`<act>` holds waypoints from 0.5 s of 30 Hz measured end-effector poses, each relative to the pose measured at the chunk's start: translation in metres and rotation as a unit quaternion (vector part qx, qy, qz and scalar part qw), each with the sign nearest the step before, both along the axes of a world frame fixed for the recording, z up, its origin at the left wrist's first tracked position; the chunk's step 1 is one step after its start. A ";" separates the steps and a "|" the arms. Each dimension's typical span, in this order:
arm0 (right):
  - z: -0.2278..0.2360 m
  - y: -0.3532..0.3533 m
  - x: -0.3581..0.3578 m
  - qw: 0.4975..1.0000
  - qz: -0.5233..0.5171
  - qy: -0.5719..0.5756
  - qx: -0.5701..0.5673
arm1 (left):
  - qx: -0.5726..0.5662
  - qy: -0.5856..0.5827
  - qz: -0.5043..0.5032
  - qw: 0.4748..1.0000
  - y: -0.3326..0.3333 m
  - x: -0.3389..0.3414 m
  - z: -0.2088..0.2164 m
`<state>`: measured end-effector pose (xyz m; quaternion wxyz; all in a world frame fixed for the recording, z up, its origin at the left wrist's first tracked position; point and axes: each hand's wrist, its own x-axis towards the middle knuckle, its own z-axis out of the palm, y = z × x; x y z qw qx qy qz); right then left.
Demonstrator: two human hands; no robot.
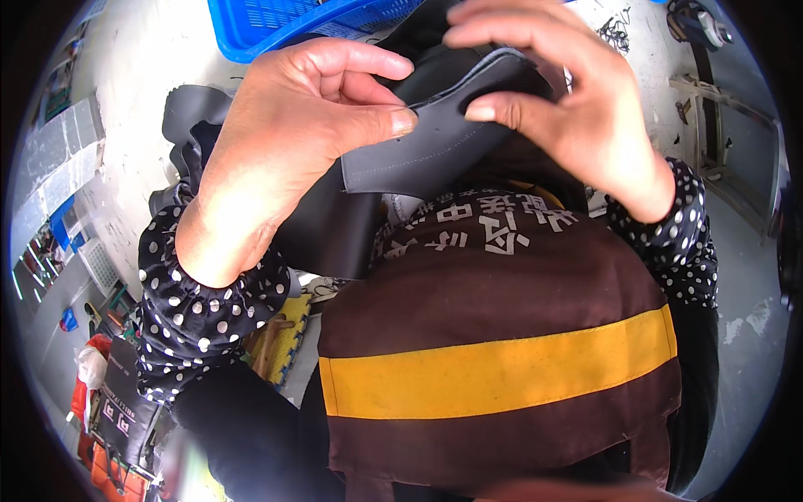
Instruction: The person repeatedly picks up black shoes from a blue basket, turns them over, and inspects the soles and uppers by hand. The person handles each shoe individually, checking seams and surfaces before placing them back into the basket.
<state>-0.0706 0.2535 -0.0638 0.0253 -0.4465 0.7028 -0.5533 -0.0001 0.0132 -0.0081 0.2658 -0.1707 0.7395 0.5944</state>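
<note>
Several black pieces [194, 113] lie on the white counter [138, 67] beyond my left sleeve [209, 314], and a metal frame [728, 105] stands off to my right. My brown apron [502, 360] covers my lap. Past my hands sits a blue basket [242, 50], its contents mostly out of view. Above the apron, my left hand [293, 125] pinches a stitched black panel [418, 155]; my right hand [598, 109] grips its other end.

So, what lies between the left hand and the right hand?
In the head view, the dark piece spans the gap between the left hand and the right hand, with both thumbs on its near face.
</note>
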 end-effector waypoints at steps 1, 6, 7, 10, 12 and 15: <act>0.000 -0.010 -0.002 0.998 0.000 0.066 -0.024 | 0.007 0.005 -0.002 1.000 0.000 -0.001 0.000; 0.014 -0.013 0.016 0.997 -0.005 0.004 0.072 | 0.014 0.008 -0.025 1.000 -0.005 -0.005 0.003; 0.011 -0.012 0.016 0.997 0.001 0.010 0.077 | 0.019 0.001 -0.025 1.000 -0.006 -0.006 0.004; 0.000 -0.007 0.014 0.998 0.026 -0.024 0.046 | 0.027 -0.008 -0.024 0.999 -0.008 -0.009 0.006; -0.008 -0.007 0.011 0.996 0.047 -0.075 0.012 | 0.026 -0.017 -0.022 0.999 -0.009 -0.011 0.005; -0.012 -0.008 0.009 0.992 0.060 -0.106 -0.023 | 0.005 0.002 -0.039 0.999 -0.007 -0.009 0.003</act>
